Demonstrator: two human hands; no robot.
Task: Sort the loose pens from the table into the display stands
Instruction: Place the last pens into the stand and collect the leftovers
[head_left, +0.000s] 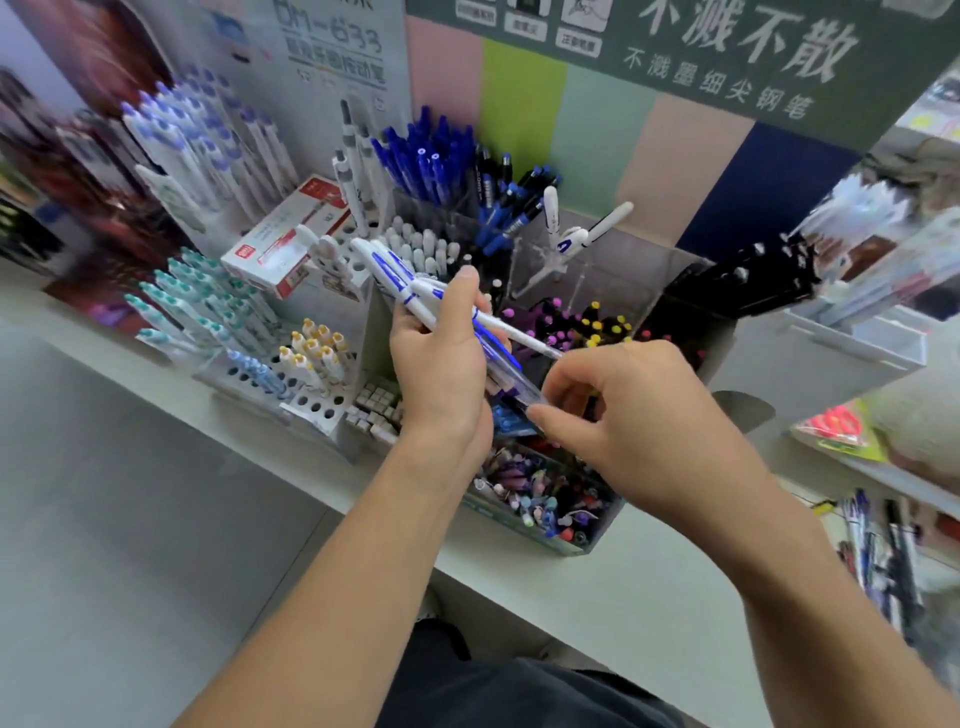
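A bundle of pens (415, 296) sits above the clear stand (613, 270), gripped in the left hand (441, 364). The right hand (639, 415) pinches one clear pen (511, 379) at the bundle's lower end. Pulling it could loosen the bundle, spilling pens onto the desk (649, 597).

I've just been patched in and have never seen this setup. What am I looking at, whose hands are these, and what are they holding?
No machine here: a person's two bare hands, filmed by one wide-angle camera worn on the head, looking forward and down. The left hand grips a bundle of white-and-blue pens. The right hand pinches the lower end of one clear pen in that bundle. Behind them, on a pale counter, stand display stands with compartments of blue, black and coloured pens, plus a red-and-white box.
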